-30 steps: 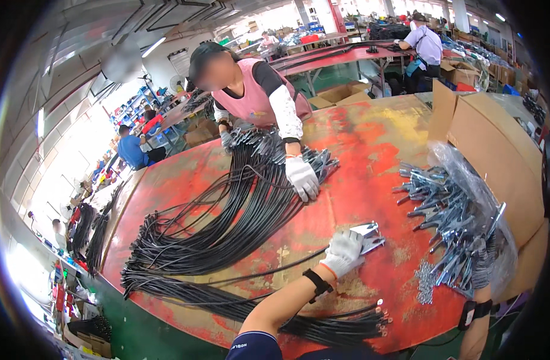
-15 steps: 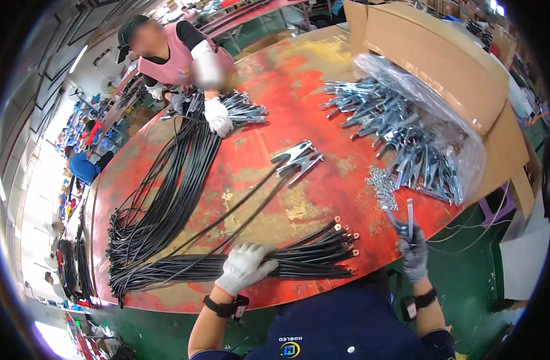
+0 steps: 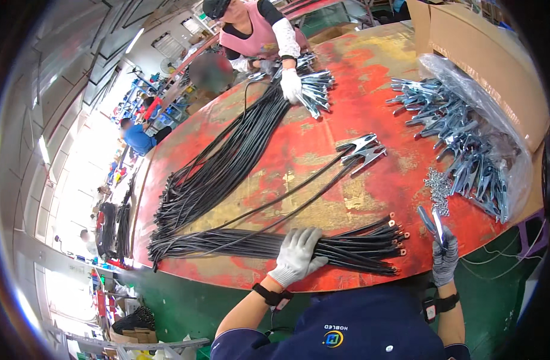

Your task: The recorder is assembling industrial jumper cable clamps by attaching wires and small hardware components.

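My left hand (image 3: 297,255), in a white glove, lies across a bundle of black cables (image 3: 356,249) with its fingers stretched out and thumb apart. Copper ring lugs (image 3: 403,243) tip the cable ends to its right. In a grey glove, my right hand (image 3: 445,258) is closed round a metal clamp (image 3: 434,227), whose two arms point up, away from me. Small metal nuts or screws (image 3: 438,189) lie in a heap just beyond it. Two cables with metal clamps (image 3: 362,153) fitted at their ends stretch over the middle of the table.
A large pile of metal clamps (image 3: 461,138) spills from clear plastic beside a cardboard box (image 3: 485,66) at the right. Across the red, worn table (image 3: 311,144), a co-worker's gloved hand (image 3: 291,86) rests on another cable bundle (image 3: 227,159) with clamps. A purple stool (image 3: 532,237) stands beyond the right edge.
The view has shifted, so the table and everything on it appear farther left-to-right displaced. The clamp in my right hand has turned, its two arms now showing apart. My left hand stays on the cables.
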The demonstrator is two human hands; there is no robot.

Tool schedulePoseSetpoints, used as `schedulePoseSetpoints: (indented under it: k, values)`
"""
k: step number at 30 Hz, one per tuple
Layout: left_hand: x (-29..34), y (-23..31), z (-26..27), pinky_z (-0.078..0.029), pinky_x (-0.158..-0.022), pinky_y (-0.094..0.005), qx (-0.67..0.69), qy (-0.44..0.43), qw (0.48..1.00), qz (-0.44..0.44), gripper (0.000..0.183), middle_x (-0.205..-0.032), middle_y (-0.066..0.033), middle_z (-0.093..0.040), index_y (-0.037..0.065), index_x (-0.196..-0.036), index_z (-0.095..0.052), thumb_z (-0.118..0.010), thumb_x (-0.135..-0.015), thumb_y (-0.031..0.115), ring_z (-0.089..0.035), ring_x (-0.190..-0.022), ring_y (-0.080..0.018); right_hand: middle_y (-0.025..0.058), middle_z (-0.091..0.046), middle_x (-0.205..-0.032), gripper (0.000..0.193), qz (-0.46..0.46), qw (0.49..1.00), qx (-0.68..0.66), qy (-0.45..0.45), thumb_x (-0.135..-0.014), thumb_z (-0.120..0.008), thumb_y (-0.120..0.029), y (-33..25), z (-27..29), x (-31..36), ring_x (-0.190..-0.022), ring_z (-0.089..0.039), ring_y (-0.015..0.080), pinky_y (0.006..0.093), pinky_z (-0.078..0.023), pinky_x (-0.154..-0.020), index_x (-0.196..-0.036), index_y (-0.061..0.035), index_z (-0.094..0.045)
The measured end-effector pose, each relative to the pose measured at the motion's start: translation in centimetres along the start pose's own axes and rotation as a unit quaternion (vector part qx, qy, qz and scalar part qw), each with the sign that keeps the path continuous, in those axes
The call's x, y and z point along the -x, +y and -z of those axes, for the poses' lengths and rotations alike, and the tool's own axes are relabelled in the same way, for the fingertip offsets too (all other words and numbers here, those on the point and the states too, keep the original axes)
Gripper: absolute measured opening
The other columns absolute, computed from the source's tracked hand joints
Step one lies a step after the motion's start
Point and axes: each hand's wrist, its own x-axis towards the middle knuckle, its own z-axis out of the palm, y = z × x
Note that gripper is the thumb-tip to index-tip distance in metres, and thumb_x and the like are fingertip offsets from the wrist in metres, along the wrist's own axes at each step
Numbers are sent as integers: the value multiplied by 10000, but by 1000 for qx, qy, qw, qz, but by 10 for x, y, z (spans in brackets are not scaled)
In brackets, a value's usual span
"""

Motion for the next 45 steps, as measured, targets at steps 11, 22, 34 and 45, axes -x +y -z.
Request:
schedulePoseSetpoints:
  k: [11,22,34,45]
  values:
    - [-5,-50,19,-476,-940,-397,277,4,948,160,308,-1128,-203,-644,22,-1186,-604,-540,-933,184,-599,-1079,-365,121,-600,-1006,413,32,997,65,15,-899,-670,-182,-20,-6,-6,-882,-598,248,340,-495,-751,-1267,-52,-535]
    - [-77,-45,48,-511,-845,-376,-73,-327,927,-170,441,-1041,-65,-699,196,-1298,-552,-515,-866,116,-658,-964,-248,115,-630,-1012,389,-7,997,79,-17,-857,-710,-109,-44,-3,-21,-853,-620,261,344,-511,-728,-1219,-64,-574]
    - [-94,-54,62,-497,-919,-383,76,-416,906,24,352,-1067,-137,-691,128,-1286,-580,-507,-950,201,-653,-1024,-275,68,-601,-934,392,-80,995,14,-63,-872,-702,-144,-51,3,-22,-800,-598,191,319,-507,-693,-1233,-73,-568]
    - [-97,-32,23,-500,-705,-394,38,-261,950,-168,260,-841,-65,-667,151,-905,-655,-605,-861,402,-658,-798,-259,66,-611,-963,376,-129,988,27,79,-882,-693,-169,-21,-1,8,-796,-586,160,296,-503,-693,-1222,-62,-573]
